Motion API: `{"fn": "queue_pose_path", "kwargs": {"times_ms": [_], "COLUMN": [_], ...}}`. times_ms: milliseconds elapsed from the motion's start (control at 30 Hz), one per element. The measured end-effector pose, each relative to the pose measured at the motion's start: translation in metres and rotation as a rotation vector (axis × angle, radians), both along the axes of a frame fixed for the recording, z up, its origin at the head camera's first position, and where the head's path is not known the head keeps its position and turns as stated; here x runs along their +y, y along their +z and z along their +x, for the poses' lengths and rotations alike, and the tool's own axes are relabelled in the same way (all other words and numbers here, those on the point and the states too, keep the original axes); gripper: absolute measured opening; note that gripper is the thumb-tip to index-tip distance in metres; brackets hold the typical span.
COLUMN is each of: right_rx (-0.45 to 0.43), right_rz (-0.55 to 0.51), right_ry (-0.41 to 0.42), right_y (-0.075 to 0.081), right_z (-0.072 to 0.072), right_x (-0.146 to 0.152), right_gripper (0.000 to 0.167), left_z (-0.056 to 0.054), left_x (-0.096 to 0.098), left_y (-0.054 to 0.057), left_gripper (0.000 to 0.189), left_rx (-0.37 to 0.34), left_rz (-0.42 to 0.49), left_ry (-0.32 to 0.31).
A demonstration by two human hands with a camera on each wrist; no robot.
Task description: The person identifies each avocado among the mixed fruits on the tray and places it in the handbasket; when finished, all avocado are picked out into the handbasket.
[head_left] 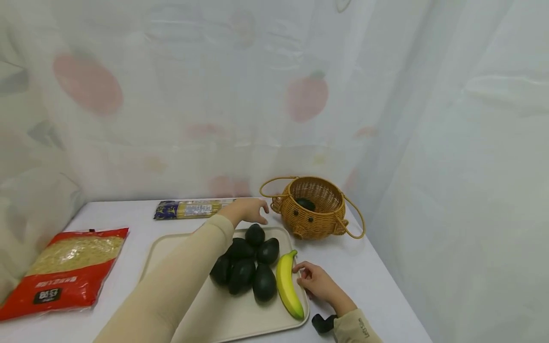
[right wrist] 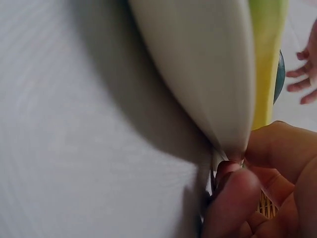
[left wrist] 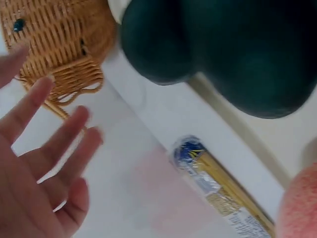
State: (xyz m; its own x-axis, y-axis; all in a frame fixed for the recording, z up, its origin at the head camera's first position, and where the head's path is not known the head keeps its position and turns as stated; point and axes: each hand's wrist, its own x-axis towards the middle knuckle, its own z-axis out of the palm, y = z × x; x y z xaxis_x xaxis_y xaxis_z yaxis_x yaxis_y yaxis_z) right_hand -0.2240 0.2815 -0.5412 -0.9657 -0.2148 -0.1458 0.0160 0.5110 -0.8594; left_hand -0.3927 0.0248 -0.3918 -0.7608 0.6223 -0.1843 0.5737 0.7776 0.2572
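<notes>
A cream tray (head_left: 188,328) holds several dark green avocados (head_left: 264,283) and a yellow banana (head_left: 288,286) along its right side. My left hand (head_left: 249,210) reaches over the tray's far edge, beside the wicker basket (head_left: 309,216). Its fingers are spread and hold nothing in the left wrist view. Inside the basket lies one dark avocado (head_left: 305,204). At the tray's right rim, my right hand (head_left: 318,282) pinches the edge between thumb and index finger, right by the banana. A pink, rounded thing (left wrist: 302,206) shows at the left wrist view's corner.
A long pack of noodles (head_left: 199,208) lies behind the tray. To the left is a red and clear bag (head_left: 64,271) of pale yellow food. The basket's handles (head_left: 356,216) stick out sideways. White curtains (head_left: 206,95) stand behind and to the right.
</notes>
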Motion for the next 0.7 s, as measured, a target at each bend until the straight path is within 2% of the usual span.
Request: {"fn": "queue_pose_path", "kwargs": {"times_ms": [133,333,500,700], "right_rx": [-0.015,0.013,0.007,0.005], "right_rz": [0.0,-0.014,-0.008,-0.02], "right_ry": [-0.009,0.014,0.012,0.003], "right_y": [-0.001,-0.002,-0.004,-0.002], "right_z": [0.0,0.002,0.0,-0.001], "right_x": [0.001,0.0,0.001,0.002], "right_gripper": [0.023,0.024,0.022,0.022], "left_z": [0.004,0.009,0.012,0.017], "left_x": [-0.006,-0.009,-0.011,-0.009], "left_y": [-0.012,-0.033,-0.048,-0.054], "left_gripper": [0.053,0.061,0.06,0.058], "left_rx": [-0.087,-0.137,-0.102,-0.075], "left_rz": [-0.017,-0.097,-0.121,-0.065], "left_ry": [-0.01,0.058,0.092,0.115]}}
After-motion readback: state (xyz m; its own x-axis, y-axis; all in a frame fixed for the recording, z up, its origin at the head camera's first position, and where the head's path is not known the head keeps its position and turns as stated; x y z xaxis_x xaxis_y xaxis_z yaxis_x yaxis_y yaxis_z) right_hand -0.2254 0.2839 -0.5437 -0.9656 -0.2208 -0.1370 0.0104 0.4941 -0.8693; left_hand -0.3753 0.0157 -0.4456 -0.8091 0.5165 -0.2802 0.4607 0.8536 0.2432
